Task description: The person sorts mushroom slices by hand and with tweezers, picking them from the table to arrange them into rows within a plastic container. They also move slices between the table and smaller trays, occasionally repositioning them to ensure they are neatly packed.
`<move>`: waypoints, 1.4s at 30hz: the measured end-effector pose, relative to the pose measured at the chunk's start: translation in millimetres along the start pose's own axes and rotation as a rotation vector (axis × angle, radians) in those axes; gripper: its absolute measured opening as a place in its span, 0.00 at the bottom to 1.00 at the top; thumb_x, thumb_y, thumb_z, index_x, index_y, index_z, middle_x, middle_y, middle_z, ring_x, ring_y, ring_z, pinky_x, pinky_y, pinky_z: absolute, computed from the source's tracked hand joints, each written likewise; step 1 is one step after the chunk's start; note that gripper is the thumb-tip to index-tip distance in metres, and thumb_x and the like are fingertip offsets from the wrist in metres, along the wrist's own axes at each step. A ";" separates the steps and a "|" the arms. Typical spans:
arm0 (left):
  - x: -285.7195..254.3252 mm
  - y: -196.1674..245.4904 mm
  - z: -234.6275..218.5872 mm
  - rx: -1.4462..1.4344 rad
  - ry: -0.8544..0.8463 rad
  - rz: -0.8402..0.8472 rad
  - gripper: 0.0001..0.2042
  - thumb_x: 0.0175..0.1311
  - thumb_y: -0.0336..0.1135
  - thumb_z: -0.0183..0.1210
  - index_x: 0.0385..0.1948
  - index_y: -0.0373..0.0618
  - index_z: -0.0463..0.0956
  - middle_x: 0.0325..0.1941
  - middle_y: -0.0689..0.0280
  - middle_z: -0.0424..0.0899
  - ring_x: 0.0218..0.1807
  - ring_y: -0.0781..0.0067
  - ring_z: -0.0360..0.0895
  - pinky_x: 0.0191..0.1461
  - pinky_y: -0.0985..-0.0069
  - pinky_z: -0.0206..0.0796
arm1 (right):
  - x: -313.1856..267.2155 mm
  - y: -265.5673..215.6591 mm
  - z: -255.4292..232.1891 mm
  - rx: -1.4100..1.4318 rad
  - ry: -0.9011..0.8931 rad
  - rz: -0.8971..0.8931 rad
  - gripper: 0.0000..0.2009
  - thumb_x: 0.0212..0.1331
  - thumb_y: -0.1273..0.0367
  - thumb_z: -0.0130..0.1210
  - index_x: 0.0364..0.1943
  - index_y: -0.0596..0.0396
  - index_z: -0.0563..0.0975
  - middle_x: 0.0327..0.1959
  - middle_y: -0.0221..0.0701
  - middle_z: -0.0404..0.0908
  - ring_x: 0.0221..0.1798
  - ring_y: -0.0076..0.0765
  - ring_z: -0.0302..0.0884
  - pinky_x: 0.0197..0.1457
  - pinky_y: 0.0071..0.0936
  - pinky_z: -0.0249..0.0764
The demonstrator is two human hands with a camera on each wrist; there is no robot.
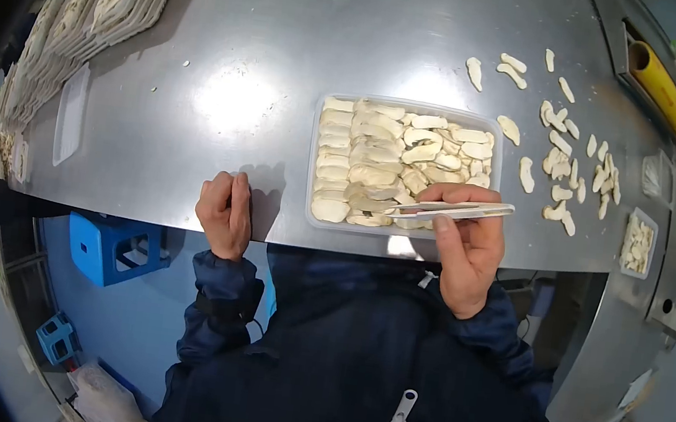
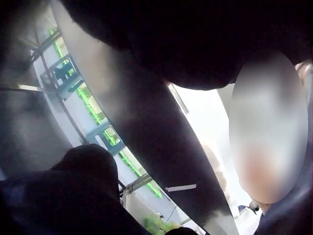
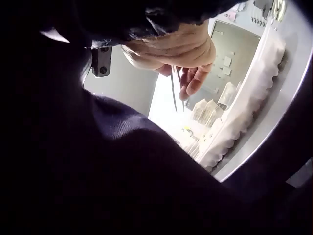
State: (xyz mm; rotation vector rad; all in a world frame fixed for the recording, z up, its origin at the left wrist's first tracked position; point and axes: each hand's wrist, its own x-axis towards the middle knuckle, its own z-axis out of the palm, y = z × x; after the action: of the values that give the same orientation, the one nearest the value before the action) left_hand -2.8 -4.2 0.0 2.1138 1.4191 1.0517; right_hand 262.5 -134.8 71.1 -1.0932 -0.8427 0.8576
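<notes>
Silver metal tweezers are pinched in the right hand over the near side of a translucent rectangular plastic tray packed with cream, elongated slices. At the near edge of the grey steel table, the left hand is clenched, with room left before the tray.

The head view is bright and mostly sharp, though its fisheye lens bows the edge of the surface and leaves the corners black. Glare whitens the metal left of the tray and beyond it; a soft shadow falls just right of the left hand. The left wrist view is murky, a blurred oval at right; the right one is mostly black, burnt-out white around the tweezers.
</notes>
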 end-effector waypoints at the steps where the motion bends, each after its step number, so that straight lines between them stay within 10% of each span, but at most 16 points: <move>1: -0.7 -0.4 -0.1 0.006 0.002 -0.001 0.17 0.73 0.31 0.53 0.20 0.38 0.67 0.19 0.66 0.70 0.25 0.75 0.63 0.30 0.74 0.57 | 0.5 1.5 -0.6 -0.084 -0.043 -0.023 0.11 0.64 0.80 0.53 0.49 0.61 0.72 0.46 0.38 0.80 0.49 0.29 0.77 0.55 0.27 0.72; 10: 0.9 0.4 -1.1 -0.025 -0.008 0.002 0.17 0.73 0.31 0.54 0.19 0.38 0.66 0.18 0.66 0.69 0.25 0.76 0.62 0.31 0.74 0.56 | 10.8 3.0 -5.3 -0.487 -0.172 -0.135 0.10 0.58 0.79 0.59 0.44 0.60 0.76 0.39 0.36 0.82 0.42 0.34 0.82 0.47 0.26 0.75; 42: -1.8 -7.2 -2.6 -0.018 -0.039 0.019 0.16 0.74 0.31 0.54 0.21 0.37 0.70 0.20 0.66 0.72 0.25 0.77 0.65 0.31 0.76 0.61 | 18.7 24.7 2.3 -0.493 -0.134 -0.174 0.11 0.58 0.81 0.60 0.44 0.60 0.76 0.38 0.34 0.84 0.39 0.27 0.83 0.43 0.23 0.76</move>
State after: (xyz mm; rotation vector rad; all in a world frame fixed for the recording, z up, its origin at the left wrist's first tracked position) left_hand -9.6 -3.1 -3.7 2.1271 1.3692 1.0208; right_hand 264.3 -111.5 50.6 -1.3731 -1.2858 0.5933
